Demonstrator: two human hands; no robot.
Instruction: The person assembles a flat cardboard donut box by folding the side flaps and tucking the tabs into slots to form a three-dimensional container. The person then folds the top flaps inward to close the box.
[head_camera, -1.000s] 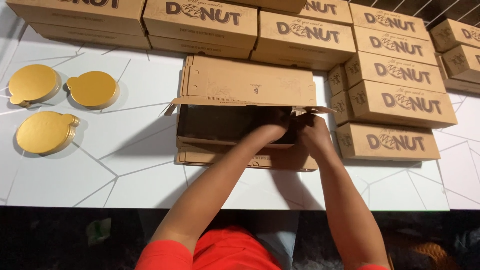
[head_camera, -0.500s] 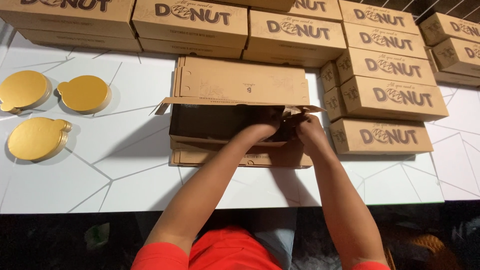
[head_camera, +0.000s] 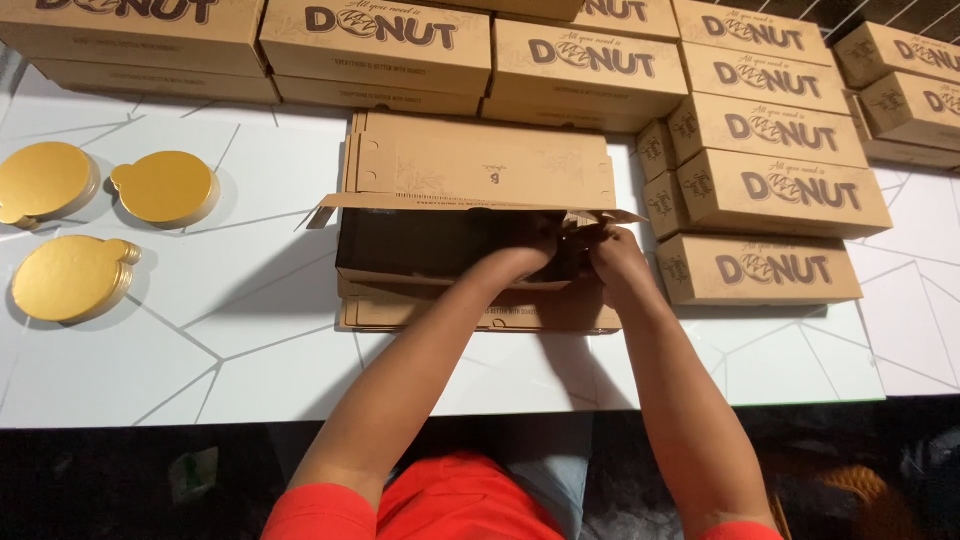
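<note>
1. Both hands are working at the right end of a half-assembled cardboard box (head_camera: 470, 215) sitting near the middle of the white table (head_camera: 250, 370).
2. The left hand (head_camera: 530, 250) is reaching inside the dark interior of the box, fingers curled down against the right inner wall; whether it is pinching a flap or only pressing, I cannot tell.
3. The right hand (head_camera: 612, 258) is closing around the box's right end from outside, fingers gripping the side flap (head_camera: 600, 222) at the top corner.
4. Compared with a second ago, the hands are sitting at nearly the same corner, only drawn a little closer together and deeper into it. The box itself is not shifting on the table.
5. Judgement: the right end wall is being folded or tucked in, and that step is looking close to done; the left flap (head_camera: 322, 213) is jutting out loose.
6. The box lid panel (head_camera: 480, 165) is lying back, away from the person.
7. More flat box blanks (head_camera: 480, 315) are lying under the box.
8. Finished printed boxes (head_camera: 760, 270) are stacked just beside the right hand and along the far edge.
9. Three gold cake boards (head_camera: 70, 278) are lying well apart to the left, untouched.
</note>
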